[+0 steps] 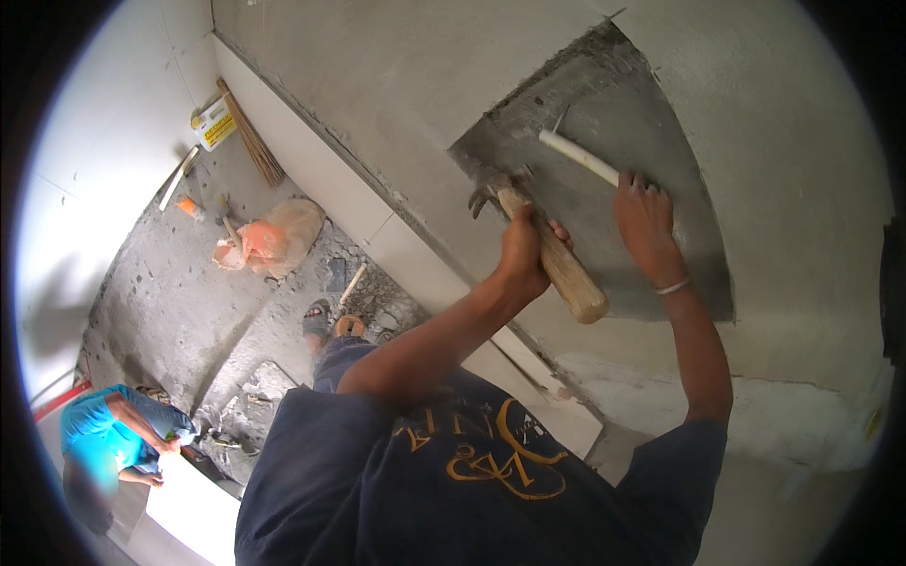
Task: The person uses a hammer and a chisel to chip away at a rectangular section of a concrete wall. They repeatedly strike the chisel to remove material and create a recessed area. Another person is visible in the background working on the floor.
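My left hand (pixel 525 247) is closed round the wooden handle of a claw hammer (pixel 574 281), whose metal head points toward the upper left. To its right, my right hand (pixel 647 219) grips a white tube-like rod (pixel 578 155). A thin dark point shows at the rod's far end. Both tools are in front of a dark grey, rough-edged patch (pixel 651 123) in the pale plastered wall (pixel 764 132). Whether the rod's point touches the patch, I cannot tell. The hammer's head is apart from the rod.
A pale tiled ledge (pixel 396 231) runs below the wall. On the floor to the left are a plastic bag (pixel 293 226), rubble (pixel 382 297), a stick broom (pixel 250 137) and a yellow-white jug (pixel 214 124). A co-worker in teal (pixel 99 424) bends over a white panel (pixel 193 505).
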Demonstrator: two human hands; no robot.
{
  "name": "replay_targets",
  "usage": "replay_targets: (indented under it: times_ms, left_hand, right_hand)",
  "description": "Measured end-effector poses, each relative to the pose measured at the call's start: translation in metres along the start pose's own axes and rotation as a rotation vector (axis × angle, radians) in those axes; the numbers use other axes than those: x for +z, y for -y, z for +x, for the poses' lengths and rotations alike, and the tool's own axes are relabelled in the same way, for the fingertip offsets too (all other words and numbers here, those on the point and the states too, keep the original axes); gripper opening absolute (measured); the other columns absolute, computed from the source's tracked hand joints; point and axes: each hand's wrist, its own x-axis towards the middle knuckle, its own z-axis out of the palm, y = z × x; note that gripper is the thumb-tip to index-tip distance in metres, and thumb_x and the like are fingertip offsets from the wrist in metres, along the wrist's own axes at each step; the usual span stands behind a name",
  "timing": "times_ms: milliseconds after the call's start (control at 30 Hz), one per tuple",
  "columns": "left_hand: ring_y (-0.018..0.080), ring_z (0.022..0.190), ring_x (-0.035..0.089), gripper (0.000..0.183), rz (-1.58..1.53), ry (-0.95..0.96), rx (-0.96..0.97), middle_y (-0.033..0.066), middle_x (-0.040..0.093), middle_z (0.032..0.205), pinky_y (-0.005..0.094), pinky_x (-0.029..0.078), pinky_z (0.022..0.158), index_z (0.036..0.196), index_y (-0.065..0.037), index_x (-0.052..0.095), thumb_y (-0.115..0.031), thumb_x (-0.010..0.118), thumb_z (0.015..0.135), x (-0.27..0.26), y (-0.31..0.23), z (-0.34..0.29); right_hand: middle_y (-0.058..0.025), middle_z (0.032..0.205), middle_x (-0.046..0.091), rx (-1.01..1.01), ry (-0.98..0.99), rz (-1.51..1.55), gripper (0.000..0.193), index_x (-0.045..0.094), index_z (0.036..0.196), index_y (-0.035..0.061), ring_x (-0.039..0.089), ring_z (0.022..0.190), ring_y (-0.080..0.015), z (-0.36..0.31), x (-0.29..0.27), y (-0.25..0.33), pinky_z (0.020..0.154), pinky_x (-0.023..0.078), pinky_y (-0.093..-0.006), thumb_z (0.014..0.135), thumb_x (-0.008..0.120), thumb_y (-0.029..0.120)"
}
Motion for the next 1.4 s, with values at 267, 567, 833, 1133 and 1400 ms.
replay_targets:
  times_ms: [267, 567, 833, 1133, 1400]
  left_hand:
    - [0.0167, 0.062, 0.048, 0.025, 0.000, 0.070, 0.059, 0.0051, 0.043, 0.075, 0.0351, 0.047, 0.061, 0.096, -0.008, 0.034, -0.032, 0.036, 0.097, -0.015, 0.009, 0.013]
    - [0.0174, 0.062, 0.049, 0.021, 0.115, 0.122, 0.139, 0.0054, 0.045, 0.075, 0.0345, 0.047, 0.059, 0.094, -0.008, 0.034, -0.028, 0.043, 0.096, 0.000, 0.032, -0.007]
    - [0.0142, 0.062, 0.048, 0.020, -0.016, 0.194, 0.148, 0.0029, 0.044, 0.073, 0.0324, 0.046, 0.057, 0.090, -0.010, 0.036, -0.026, 0.046, 0.095, -0.003, 0.032, 0.013]
    - [0.0127, 0.060, 0.047, 0.020, 0.000, 0.262, 0.183, 0.0015, 0.045, 0.072, 0.0304, 0.046, 0.055, 0.089, -0.011, 0.036, -0.029, 0.041, 0.097, 0.014, 0.037, 0.002]
    - [0.0124, 0.059, 0.046, 0.022, -0.178, 0.165, 0.160, 0.0003, 0.045, 0.071, 0.0300, 0.046, 0.058, 0.087, -0.013, 0.035, -0.032, 0.039, 0.098, 0.028, 0.028, -0.005]
  right_hand:
    - [-0.0136, 0.098, 0.059, 0.013, -0.395, 0.203, 0.029, 0.051, 0.115, 0.0001, 0.058, 0.093, -0.0252, -0.008, -0.002, 0.004, 0.081, 0.047, -0.0379, 0.092, 0.055, 0.018]
    - [-0.0128, 0.089, 0.062, -0.032, -0.460, 0.311, 0.051, 0.031, 0.145, 0.0167, 0.055, 0.059, -0.0127, 0.010, -0.017, -0.035, 0.047, 0.047, -0.0251, 0.097, 0.048, 0.020]
    - [-0.0159, 0.093, 0.064, -0.064, -0.483, 0.224, 0.047, 0.035, 0.143, 0.0193, 0.056, 0.054, -0.0128, 0.023, -0.011, -0.042, 0.046, 0.048, -0.0261, 0.098, 0.046, 0.022]
    - [-0.0178, 0.092, 0.066, 0.005, -0.436, 0.208, 0.041, 0.042, 0.137, 0.0144, 0.064, 0.058, -0.0179, 0.026, -0.024, -0.030, 0.048, 0.050, -0.0293, 0.098, 0.045, 0.025]
    - [-0.0165, 0.090, 0.065, -0.012, -0.393, 0.239, 0.039, 0.044, 0.136, 0.0131, 0.064, 0.061, -0.0192, 0.027, -0.028, -0.034, 0.051, 0.051, -0.0302, 0.098, 0.044, 0.023]
